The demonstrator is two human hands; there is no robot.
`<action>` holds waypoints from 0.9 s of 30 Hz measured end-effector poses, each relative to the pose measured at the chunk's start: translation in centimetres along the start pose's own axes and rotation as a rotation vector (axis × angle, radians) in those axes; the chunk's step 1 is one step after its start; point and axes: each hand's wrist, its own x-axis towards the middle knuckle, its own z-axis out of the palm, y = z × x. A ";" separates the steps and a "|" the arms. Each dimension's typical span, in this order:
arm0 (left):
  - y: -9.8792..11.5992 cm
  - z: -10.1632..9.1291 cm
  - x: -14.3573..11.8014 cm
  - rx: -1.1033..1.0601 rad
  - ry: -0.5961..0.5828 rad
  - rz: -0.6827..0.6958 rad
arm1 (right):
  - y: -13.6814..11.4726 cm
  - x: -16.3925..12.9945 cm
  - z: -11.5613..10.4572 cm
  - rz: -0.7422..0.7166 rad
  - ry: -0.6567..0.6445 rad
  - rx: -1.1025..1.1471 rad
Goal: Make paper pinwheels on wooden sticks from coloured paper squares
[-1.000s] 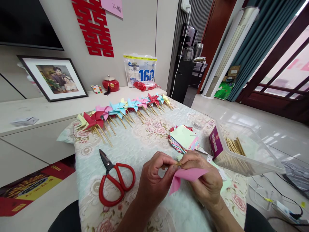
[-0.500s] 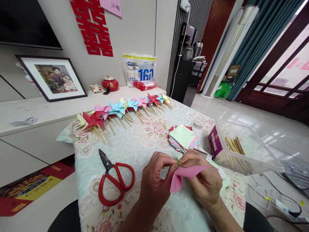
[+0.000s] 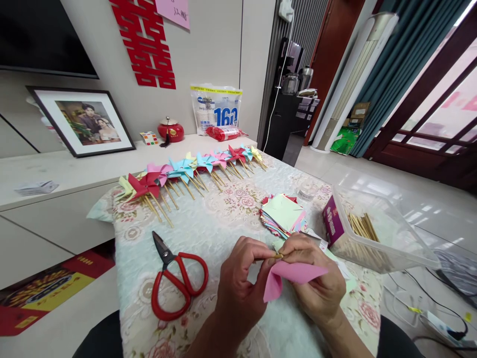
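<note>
Red scissors [image 3: 179, 286] lie beside the left hand [image 3: 238, 283], within reach on the floral tablecloth [image 3: 208, 223]. That hand pinches a thin wooden stick [image 3: 269, 257], steadying it, while the right hand [image 3: 316, 283] grips the pink paper [image 3: 294, 274] against the stick's tip, seemingly pinning a corner there. Further right sit the paper stack [image 3: 283, 213] and stick box [image 3: 376, 233].

Bare cloth between scissors [image 3: 179, 286] and pinwheels [image 3: 186, 171]; paper stack [image 3: 283, 214], stick box [image 3: 372, 231] block right

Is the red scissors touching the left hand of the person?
Apart. The head view shows the red scissors lying on the tablecloth, with a strip of cloth visible between its handle and the left hand.
</note>
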 end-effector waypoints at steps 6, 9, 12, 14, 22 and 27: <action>0.2 -0.3 0.2 0.038 -0.012 0.046 | 0.4 -0.2 0.1 -0.012 0.034 -0.009; 0.4 -0.3 0.3 0.039 -0.007 0.051 | 0.4 -0.2 0.2 -0.006 0.036 -0.003; 0.6 -0.2 0.4 0.040 0.002 0.072 | 0.3 -0.3 0.3 -0.010 0.047 -0.002; 0.6 -0.2 0.4 0.046 0.007 0.084 | 0.3 -0.3 0.3 -0.015 0.050 -0.011; 0.7 -0.2 0.5 0.083 -0.006 0.113 | 0.5 -0.6 0.2 -0.022 0.046 -0.018; 0.8 -0.4 0.5 0.098 -0.027 0.112 | 0.5 -0.6 0.3 -0.017 0.048 -0.024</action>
